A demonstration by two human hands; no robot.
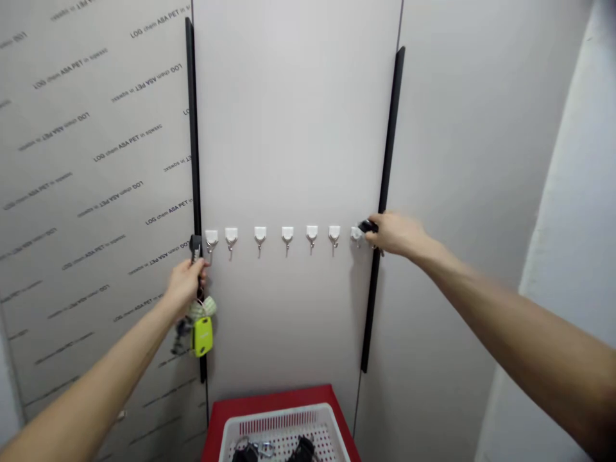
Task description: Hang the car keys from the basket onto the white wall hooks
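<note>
My left hand (185,282) is closed on a set of keys, just left of the leftmost white hook (212,237). A black key (196,245) pokes up above its fingers. Below it dangle a lime-green tag (203,336), a pale patterned piece (205,308) and a blurred dark charm (181,335). My right hand (392,233) pinches a black key fob (368,226) against or right beside the rightmost white hook (356,233). Fingers cover part of that fob, so whether it touches the hook I cannot tell.
Several white hooks with metal prongs, such as the middle one (287,235), line the pale cabinet door (298,128). Long black handles (194,128) (392,128) flank it. Below, a white perforated basket (279,420) with dark key bunches (303,451) rests on a red surface (274,398).
</note>
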